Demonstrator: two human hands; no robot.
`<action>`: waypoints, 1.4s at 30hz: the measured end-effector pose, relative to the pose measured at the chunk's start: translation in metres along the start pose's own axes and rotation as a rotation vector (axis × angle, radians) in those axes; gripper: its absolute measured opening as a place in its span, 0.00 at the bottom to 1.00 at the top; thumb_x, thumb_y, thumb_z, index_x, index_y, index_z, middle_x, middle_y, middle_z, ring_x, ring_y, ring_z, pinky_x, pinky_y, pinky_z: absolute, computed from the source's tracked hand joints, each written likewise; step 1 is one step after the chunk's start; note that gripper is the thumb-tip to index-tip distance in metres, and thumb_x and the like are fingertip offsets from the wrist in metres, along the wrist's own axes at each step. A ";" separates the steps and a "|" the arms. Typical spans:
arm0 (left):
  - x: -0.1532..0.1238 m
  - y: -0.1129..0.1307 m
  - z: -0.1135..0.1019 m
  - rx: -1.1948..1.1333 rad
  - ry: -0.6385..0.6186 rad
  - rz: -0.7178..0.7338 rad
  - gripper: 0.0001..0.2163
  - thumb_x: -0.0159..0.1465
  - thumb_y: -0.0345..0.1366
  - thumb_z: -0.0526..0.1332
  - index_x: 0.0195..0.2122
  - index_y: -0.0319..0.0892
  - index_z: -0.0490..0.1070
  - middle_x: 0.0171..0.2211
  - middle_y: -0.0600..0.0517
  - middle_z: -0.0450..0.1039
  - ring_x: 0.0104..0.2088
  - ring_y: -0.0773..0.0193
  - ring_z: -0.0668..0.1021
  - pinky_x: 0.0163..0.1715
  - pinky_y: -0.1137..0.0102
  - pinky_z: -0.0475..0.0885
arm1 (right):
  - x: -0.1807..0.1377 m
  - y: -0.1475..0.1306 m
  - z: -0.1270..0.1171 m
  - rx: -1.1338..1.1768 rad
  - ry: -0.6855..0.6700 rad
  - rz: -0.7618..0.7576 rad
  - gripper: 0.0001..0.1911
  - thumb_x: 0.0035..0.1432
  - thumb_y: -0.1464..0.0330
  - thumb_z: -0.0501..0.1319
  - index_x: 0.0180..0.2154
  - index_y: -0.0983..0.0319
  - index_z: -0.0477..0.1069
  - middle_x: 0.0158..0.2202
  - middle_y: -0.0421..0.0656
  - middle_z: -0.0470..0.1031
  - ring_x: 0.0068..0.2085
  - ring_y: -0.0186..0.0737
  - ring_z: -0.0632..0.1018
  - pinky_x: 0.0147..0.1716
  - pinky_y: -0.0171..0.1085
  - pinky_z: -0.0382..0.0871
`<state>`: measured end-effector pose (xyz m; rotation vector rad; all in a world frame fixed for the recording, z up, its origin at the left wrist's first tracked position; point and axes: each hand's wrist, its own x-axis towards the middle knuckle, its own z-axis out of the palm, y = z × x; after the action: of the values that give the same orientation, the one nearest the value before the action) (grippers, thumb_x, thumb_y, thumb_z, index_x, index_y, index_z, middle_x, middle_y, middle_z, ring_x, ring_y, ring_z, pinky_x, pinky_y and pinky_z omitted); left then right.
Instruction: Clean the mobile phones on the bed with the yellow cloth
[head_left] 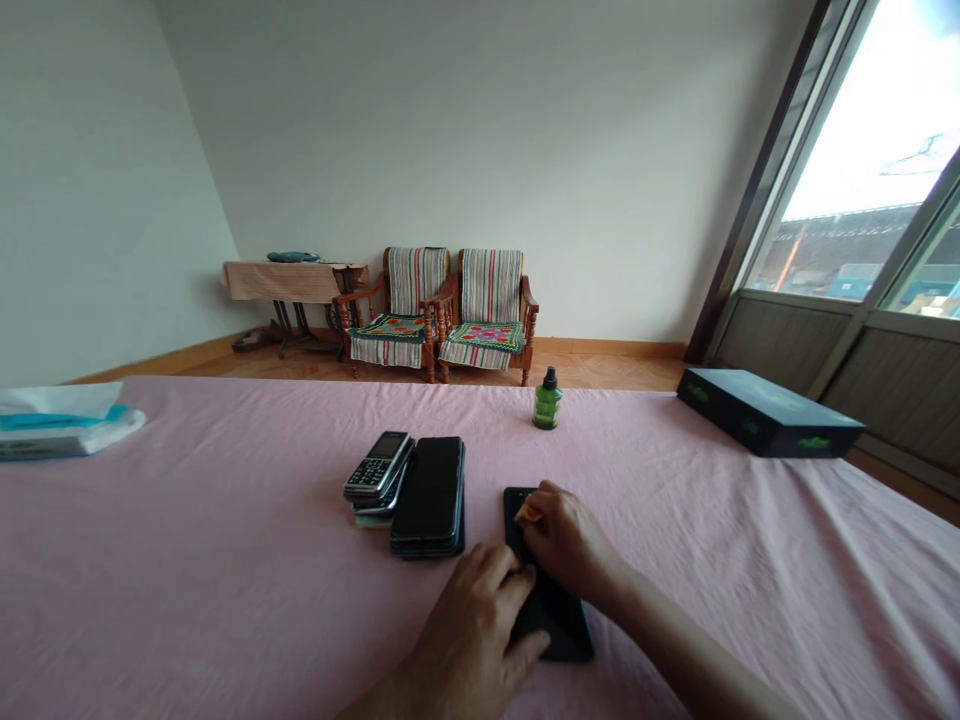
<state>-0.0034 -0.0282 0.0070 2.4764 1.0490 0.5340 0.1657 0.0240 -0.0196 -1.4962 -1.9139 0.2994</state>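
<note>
Table: the pink cloth (225, 560) fills the lower half of the frame; everything you are working with lies on it.
Dark box: a flat dark box (769, 410) sits at the right edge, well apart from your hands.
Tissue pack: a soft pack of tissues (64, 425) lies at the far left edge, out of the work.
Phone stack: black smartphones (429, 495) are piled at centre, with a keypad phone (379, 463) on a smaller pile touching their left side.
Phone in hand: the black phone (559, 625) lies flat at lower centre, just right of the stack, running away from you.
Left hand: your left hand (480, 620) rests on the phone's near left edge, fingers spread flat and pressing down, not closed around it.
Right hand: your right hand (566, 540) covers the phone's far end, fingertips pinched on a small orange piece (530, 513); what it is I cannot tell.
Green bottle: a small green bottle (547, 400) stands upright beyond the phone, near but untouched.
Step in hand: it looks like you are rubbing or wiping the phone's top end while pinning it still.
Next move calls for: steady downward hold from your left hand, light short strokes from your right, and the phone kept from sliding on the cloth toward the stack.
</note>
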 end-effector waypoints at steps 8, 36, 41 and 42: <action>0.001 -0.001 0.001 0.013 0.016 0.010 0.18 0.59 0.34 0.65 0.50 0.43 0.70 0.46 0.48 0.68 0.48 0.52 0.69 0.52 0.58 0.66 | 0.010 0.019 -0.007 -0.031 0.015 0.022 0.09 0.53 0.79 0.54 0.25 0.62 0.68 0.28 0.40 0.66 0.29 0.33 0.70 0.30 0.32 0.57; 0.000 -0.003 -0.001 0.022 -0.041 0.004 0.24 0.56 0.37 0.67 0.54 0.40 0.68 0.58 0.43 0.62 0.58 0.50 0.64 0.58 0.55 0.60 | 0.013 0.032 0.000 -0.025 0.091 0.041 0.12 0.57 0.75 0.55 0.23 0.62 0.69 0.26 0.39 0.66 0.28 0.34 0.71 0.29 0.32 0.59; 0.001 -0.002 -0.003 0.019 -0.036 -0.007 0.24 0.55 0.38 0.68 0.53 0.42 0.69 0.58 0.44 0.64 0.58 0.49 0.65 0.58 0.53 0.61 | 0.024 0.028 0.008 -0.007 0.087 0.053 0.12 0.57 0.74 0.56 0.22 0.63 0.70 0.26 0.40 0.67 0.28 0.34 0.71 0.29 0.32 0.60; 0.001 -0.001 -0.004 0.013 -0.035 -0.008 0.24 0.55 0.38 0.68 0.53 0.42 0.69 0.57 0.44 0.65 0.57 0.49 0.66 0.58 0.54 0.61 | 0.027 0.026 0.009 -0.003 0.084 0.054 0.12 0.57 0.74 0.56 0.22 0.63 0.70 0.26 0.40 0.67 0.28 0.34 0.71 0.29 0.32 0.61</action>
<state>-0.0054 -0.0255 0.0100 2.4822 1.0515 0.4818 0.1772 0.0594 -0.0312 -1.5407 -1.8114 0.2538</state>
